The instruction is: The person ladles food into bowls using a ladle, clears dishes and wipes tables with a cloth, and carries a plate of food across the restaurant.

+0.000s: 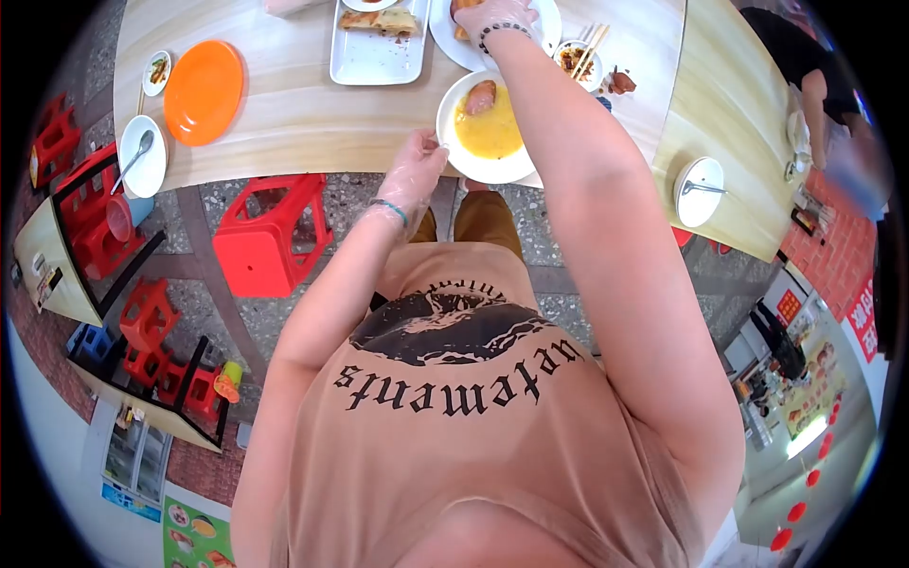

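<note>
My left hand (415,172), in a clear plastic glove, pinches the left rim of a white bowl (517,168) at the table's near edge. Yellow soup (489,128) with a brown-pink lump (481,97) fills the bowl. Stretched farther forward, my gloved right hand (500,17) is over a white plate (546,21), its fingers closed around a browned piece of fried food (461,8). The frame's top edge cuts off part of that food. Left of the plate, a white rectangular tray (365,72) holds a browned filled pastry (381,23).
An orange plate (204,93) and a white bowl with a spoon (142,166) are at left. Chopsticks (595,47) lie across a small sauce bowl (571,62); brown scraps (620,81) lie beside it. A red stool (265,237) stands below the table. Another person (816,85) is at right.
</note>
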{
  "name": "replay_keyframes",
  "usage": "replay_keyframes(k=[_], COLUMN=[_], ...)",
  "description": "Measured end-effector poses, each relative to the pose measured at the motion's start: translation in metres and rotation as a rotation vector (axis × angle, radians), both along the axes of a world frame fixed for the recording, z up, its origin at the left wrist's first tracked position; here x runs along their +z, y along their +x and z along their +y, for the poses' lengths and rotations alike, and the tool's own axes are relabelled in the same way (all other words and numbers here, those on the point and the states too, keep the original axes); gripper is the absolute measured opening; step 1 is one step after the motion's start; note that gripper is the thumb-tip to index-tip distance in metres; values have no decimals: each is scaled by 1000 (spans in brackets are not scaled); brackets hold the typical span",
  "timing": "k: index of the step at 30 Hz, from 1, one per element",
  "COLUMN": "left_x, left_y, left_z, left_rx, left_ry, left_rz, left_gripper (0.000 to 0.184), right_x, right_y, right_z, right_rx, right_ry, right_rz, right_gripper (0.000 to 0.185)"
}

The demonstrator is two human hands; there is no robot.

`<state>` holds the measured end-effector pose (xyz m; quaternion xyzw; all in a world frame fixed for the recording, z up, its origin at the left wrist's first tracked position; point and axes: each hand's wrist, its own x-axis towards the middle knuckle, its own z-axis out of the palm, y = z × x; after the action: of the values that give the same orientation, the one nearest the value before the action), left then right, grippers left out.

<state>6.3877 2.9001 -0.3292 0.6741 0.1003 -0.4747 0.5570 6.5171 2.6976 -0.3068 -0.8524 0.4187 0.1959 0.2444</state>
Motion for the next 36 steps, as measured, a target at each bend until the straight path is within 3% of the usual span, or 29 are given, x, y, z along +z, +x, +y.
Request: replay_keyframes(k=[2, 4, 6, 8, 10, 12, 14, 15, 17, 18, 20, 23, 27, 29, 36], left_x=[5, 8, -10, -17, -13, -22, -20, -13, 5, 2, -8, -12, -10, -6, -3], left_y=[5, 5, 5, 8, 12, 15, 21, 27, 42, 46, 59, 71, 78, 80, 84], left_z=[-2, 0, 5, 5, 2, -3, -7, -12, -30, -39, -61, -83, -98, -100, -94], left_rx=[50, 23, 13, -5, 22, 61, -221, -229, -541, -546, -766, -983, -1269, -1320, -1467], left_ry=[-9, 91, 117, 147, 183, 168, 318, 320, 276, 278, 265, 264, 271, 273, 477], left_rz=[30, -42, -77, -103, -195, -241, -832, -832, -1138, -1138, -1452, -1522, -1512, -1490, -1424], left_gripper=[44, 44, 44, 43, 43, 37, 30, 30, 25, 25, 24, 21, 21, 21, 29], right_x=[-3, -3, -34, -28, -30, 3, 64, 80, 59, 46, 59, 42, 36, 54, 6], right_y=[1, -4, -9, -22, -35, -53, -73, -80, -89, -94, -104, -117, -129, -133, -150], right_z=[-12, -25, -43, -57, -75, -77, -65, -61, -69, -73, -67, -72, -69, -61, -68], right_rx=[75, 95, 173, -238, -365, -494, -497, -503, -493, -482, -469, -480, -497, -467, -529], right_ry=[-38, 109, -2, 669, 1056, 1039, 958, 878, 840, 799, 814, 901, 810, 790, 855], right_rz=[-17, -84, -159, -429, -551, -599, -587, -572, -634, -690, -727, -778, -730, -687, -755], right_gripper=[76, 78, 74, 61, 39, 42, 44, 46, 49, 53, 55, 62, 73, 74, 75])
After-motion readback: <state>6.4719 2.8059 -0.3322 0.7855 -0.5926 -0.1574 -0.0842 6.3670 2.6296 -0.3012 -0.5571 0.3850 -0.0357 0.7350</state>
